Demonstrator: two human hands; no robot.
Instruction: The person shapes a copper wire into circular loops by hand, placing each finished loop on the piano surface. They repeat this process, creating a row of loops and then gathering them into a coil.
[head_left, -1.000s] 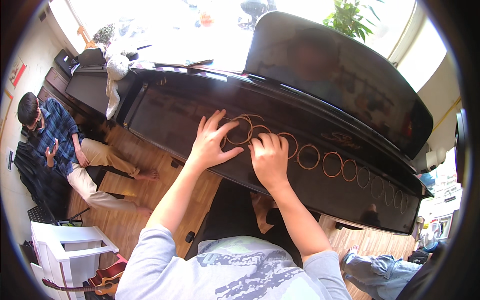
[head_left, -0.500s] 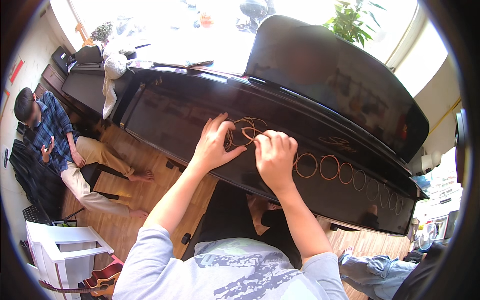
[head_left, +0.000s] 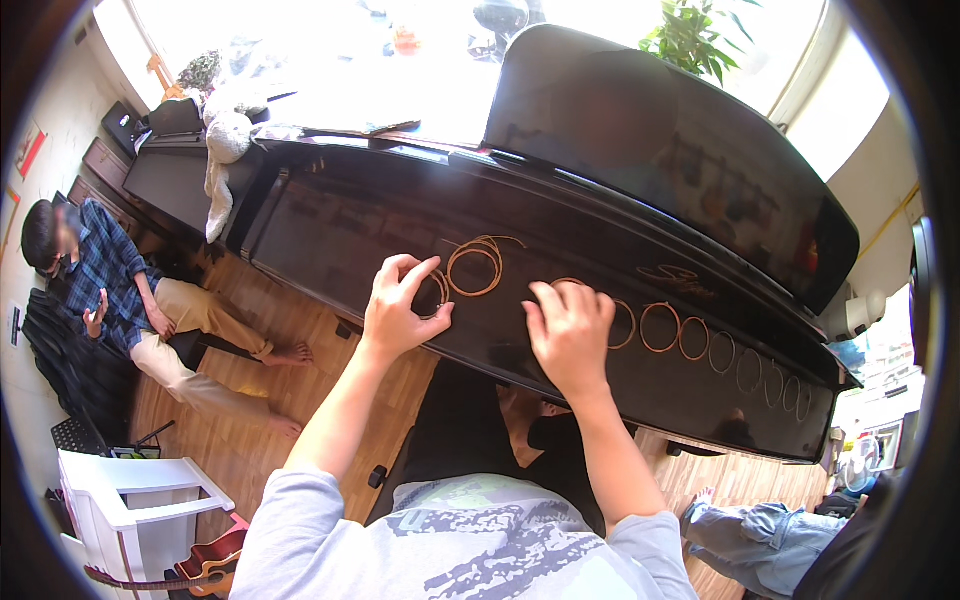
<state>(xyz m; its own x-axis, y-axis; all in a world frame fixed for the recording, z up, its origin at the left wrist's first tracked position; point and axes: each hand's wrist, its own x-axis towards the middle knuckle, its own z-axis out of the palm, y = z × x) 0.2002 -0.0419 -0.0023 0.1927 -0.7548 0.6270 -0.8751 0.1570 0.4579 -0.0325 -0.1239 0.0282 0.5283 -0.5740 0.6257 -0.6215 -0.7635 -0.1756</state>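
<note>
Thin wire strings wound into coils lie on the glossy black piano lid. My left hand (head_left: pixel 400 308) is at the left end of their row, thumb and index finger curved around a copper-coloured coiled string (head_left: pixel 445 287). Beside it rests another coiled string (head_left: pixel 475 266), loose ends sticking out at its top, touched by neither palm. My right hand (head_left: pixel 572 335) hovers over the lid to the right, fingers bent and thumb apart. Behind its fingers shows the top edge of a further coil (head_left: pixel 568 281); the rest of that coil is hidden.
Several coils, copper to silvery, such as this one (head_left: pixel 659 328), continue rightward along the piano (head_left: pixel 350 235). Its music stand (head_left: pixel 660 140) rises behind. A seated person (head_left: pixel 110 270) is at left, near a guitar (head_left: pixel 205 565) and white furniture (head_left: pixel 135 500). Another person's legs (head_left: pixel 770 535) show lower right.
My hands have moved apart, the left one leftward with a coil and the right one rightward. The loose-ended coil that was between them now lies uncovered on the lid.
</note>
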